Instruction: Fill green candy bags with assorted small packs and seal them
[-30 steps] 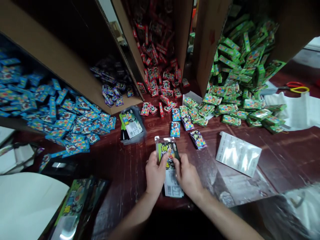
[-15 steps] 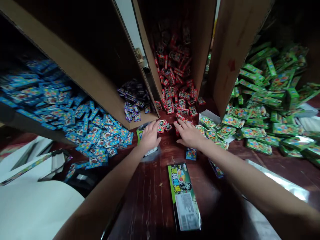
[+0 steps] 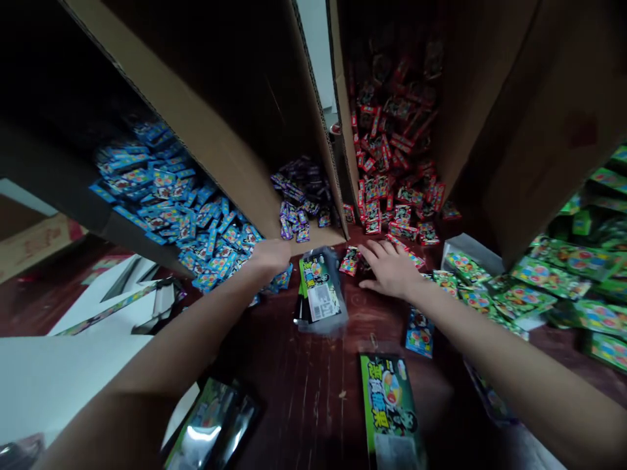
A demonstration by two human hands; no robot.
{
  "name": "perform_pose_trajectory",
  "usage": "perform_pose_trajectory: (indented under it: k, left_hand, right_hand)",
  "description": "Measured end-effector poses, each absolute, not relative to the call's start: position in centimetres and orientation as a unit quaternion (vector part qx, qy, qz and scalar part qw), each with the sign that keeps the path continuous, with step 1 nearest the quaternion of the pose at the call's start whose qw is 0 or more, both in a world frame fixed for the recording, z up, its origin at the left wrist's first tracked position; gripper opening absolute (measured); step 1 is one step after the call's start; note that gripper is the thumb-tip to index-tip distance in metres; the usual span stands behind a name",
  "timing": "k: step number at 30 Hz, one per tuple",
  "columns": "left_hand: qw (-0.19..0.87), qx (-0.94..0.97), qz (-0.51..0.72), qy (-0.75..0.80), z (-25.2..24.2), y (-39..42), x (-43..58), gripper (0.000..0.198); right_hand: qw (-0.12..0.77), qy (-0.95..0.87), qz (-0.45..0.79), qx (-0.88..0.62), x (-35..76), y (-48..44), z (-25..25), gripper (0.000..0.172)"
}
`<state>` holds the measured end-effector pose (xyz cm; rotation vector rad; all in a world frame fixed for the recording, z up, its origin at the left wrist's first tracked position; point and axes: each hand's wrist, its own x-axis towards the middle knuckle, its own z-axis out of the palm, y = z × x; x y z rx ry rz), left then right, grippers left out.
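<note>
My left hand (image 3: pixel 272 256) is at the near right edge of the pile of blue packets (image 3: pixel 196 215), its fingers turned down and hidden. My right hand (image 3: pixel 389 269) lies spread over a few red packets (image 3: pixel 349 260) in front of the red pile (image 3: pixel 392 183). Between the hands sits a small stack of green-and-black pouches (image 3: pixel 321 294). Nearer to me a similar pouch (image 3: pixel 392 408) lies flat on the dark red table (image 3: pixel 313 385). A blue packet (image 3: pixel 419 333) rests below my right wrist.
Cardboard boxes (image 3: pixel 215 137) stand open along the back. Purple packets (image 3: pixel 298 209) lie in the middle one. Green packets (image 3: pixel 563 281) spread over the right side. White sheets (image 3: pixel 98 365) and shiny pouches (image 3: pixel 210 424) are at the near left.
The view has turned left. My left hand has moved left from the pouch stack to the blue packets, uncovering the stack. My right hand stays by the red packets.
</note>
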<state>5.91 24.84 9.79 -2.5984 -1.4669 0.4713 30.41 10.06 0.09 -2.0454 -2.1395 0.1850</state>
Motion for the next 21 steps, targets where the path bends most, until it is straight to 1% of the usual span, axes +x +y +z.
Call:
perform_pose_trajectory:
  k: [2, 4, 7, 11, 13, 16, 18, 19, 21]
  left_hand:
    - [0.099, -0.859, 0.168, -0.473, 10.4, 23.3, 2.9, 0.030]
    - [0.134, -0.855, 0.175, -0.470, 10.7, 22.3, 0.1, 0.044]
    - [0.178, -0.851, 0.168, -0.465, 10.7, 22.5, -3.5, 0.063]
    - [0.200, -0.875, 0.146, -0.416, 10.2, 23.7, -6.5, 0.069]
    - [0.213, -0.890, 0.124, -0.384, 9.9, 23.6, -6.8, 0.069]
    - [0.214, -0.913, 0.062, -0.341, 9.4, 22.7, -5.2, 0.066]
    - [0.169, -0.938, 0.039, -0.302, 8.9, 21.2, -3.2, 0.065]
    - [0.133, -0.955, 0.031, -0.264, 8.6, 20.1, -2.1, 0.066]
    - [0.048, -0.988, 0.029, -0.143, 7.7, 17.0, 0.1, 0.071]
  right_hand:
    - [0.118, -0.736, 0.063, -0.664, 28.2, 12.6, 0.4, 0.075]
    - [0.139, -0.743, 0.074, -0.650, 25.4, 16.1, 0.5, 0.066]
    - [0.157, -0.726, 0.092, -0.663, 20.9, 21.1, 0.8, 0.064]
    - [0.168, -0.695, 0.093, -0.693, 17.2, 23.4, 1.8, 0.065]
    - [0.164, -0.684, 0.084, -0.706, 17.6, 21.9, 2.6, 0.067]
    - [0.147, -0.688, 0.077, -0.706, 21.7, 16.2, 4.0, 0.072]
    - [0.140, -0.697, 0.093, -0.697, 26.0, 10.5, 4.8, 0.077]
    - [0.132, -0.694, 0.110, -0.699, 28.3, 7.2, 5.1, 0.082]
    - [0.109, -0.700, 0.150, -0.689, 32.6, 0.5, 5.0, 0.090]
